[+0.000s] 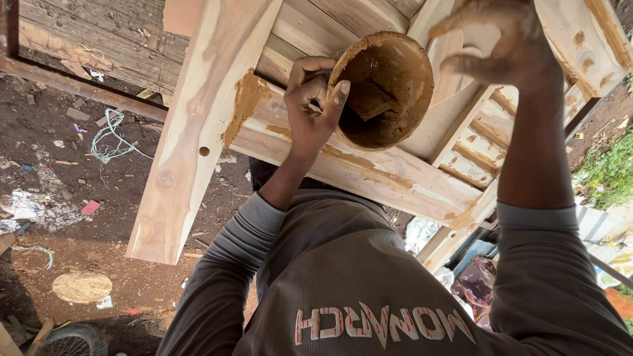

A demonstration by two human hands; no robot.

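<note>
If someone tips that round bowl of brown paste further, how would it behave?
The bowl looks rigid, and the left hand pinches only its rim. Its paste-smeared rim is probably slippery. The paste looks thick, so it would likely cling instead of pouring.

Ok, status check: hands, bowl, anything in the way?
Left hand grips the paste bowl by its rim. Right hand, paste-smeared, on the wooden frame. Nothing between them.

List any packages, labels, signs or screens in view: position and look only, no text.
Printed lettering: across the grey shirt, bottom centre; white block letters with red edging, upside down in this view.
Wrapper scraps: on the dirt at far left; crumpled, whitish.
No signs or screens.
</note>
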